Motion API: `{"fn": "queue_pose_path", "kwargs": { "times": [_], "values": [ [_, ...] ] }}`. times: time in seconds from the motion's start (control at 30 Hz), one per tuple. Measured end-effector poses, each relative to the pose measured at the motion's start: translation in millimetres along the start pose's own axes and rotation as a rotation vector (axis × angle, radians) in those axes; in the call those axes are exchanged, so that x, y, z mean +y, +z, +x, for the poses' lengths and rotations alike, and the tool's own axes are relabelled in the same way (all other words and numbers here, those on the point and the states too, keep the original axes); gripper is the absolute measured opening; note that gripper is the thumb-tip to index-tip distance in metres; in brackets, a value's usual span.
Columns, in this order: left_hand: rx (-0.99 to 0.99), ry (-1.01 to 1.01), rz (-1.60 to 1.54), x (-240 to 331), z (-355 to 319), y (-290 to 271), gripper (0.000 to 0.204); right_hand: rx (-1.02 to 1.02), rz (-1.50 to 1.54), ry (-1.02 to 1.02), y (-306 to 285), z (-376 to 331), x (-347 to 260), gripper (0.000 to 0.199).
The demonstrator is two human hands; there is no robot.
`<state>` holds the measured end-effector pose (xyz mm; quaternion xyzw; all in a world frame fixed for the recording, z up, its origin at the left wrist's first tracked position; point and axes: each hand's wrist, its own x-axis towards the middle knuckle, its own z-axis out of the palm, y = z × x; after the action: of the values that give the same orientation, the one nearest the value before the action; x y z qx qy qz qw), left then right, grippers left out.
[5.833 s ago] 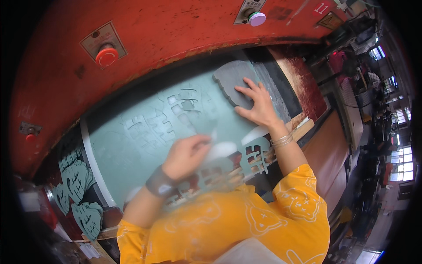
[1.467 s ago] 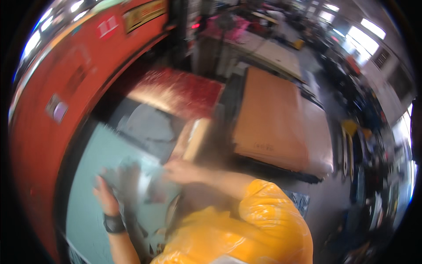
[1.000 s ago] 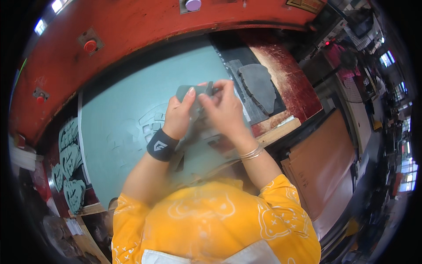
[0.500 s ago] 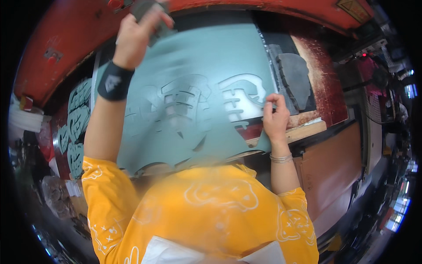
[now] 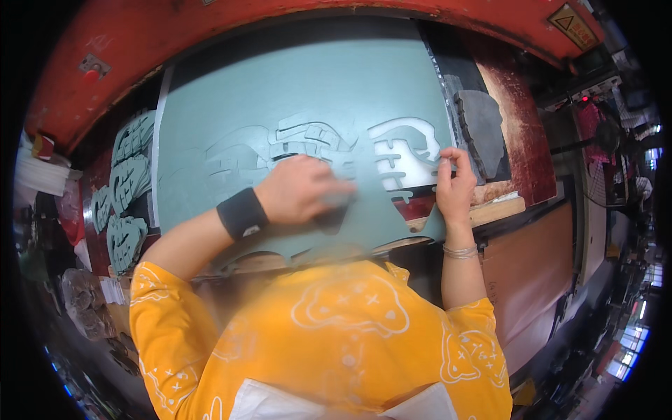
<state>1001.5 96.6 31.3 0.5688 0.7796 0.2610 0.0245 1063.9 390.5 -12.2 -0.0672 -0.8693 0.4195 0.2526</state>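
Note:
A large grey-green sheet (image 5: 301, 77) lies in front of me, with curved, slotted shapes cut in it. My left hand (image 5: 304, 187), wearing a black wristband, is over the cut shape (image 5: 311, 133) in the middle, its fingers bent down and smeared by motion; what lies under them is hidden. To the right, a cut-out opening (image 5: 409, 164) shows white and dark red below. My right hand (image 5: 455, 185), with thin bangles at the wrist, has its fingers curled closed at the sheet's right edge beside that opening.
Stacks of slotted green cut pieces (image 5: 128, 182) lie left of the sheet. Dark grey flat pieces (image 5: 481, 129) rest to the right, near a wooden strip (image 5: 498, 208). A red machine beam (image 5: 280, 12) spans the far side. A brown board (image 5: 528, 269) stands at the right.
My left hand has come down from the far left, where it held a dark grey-green thing, to the middle of the sheet. My right hand stays at the sheet's edge.

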Motion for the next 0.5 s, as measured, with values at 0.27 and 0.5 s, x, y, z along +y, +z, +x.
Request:
{"fn": "queue_pose_path", "kwargs": {
  "times": [0.27,0.5],
  "values": [
    [1.011,-0.500,-1.083,-56,21,-63,0.046,-0.060,0.094,-0.346,18,25,-82,0.020],
    [0.695,-0.408,-0.884,-31,28,-49,0.052,-0.239,0.182,-0.140,89,51,-153,0.036]
  ]
}}
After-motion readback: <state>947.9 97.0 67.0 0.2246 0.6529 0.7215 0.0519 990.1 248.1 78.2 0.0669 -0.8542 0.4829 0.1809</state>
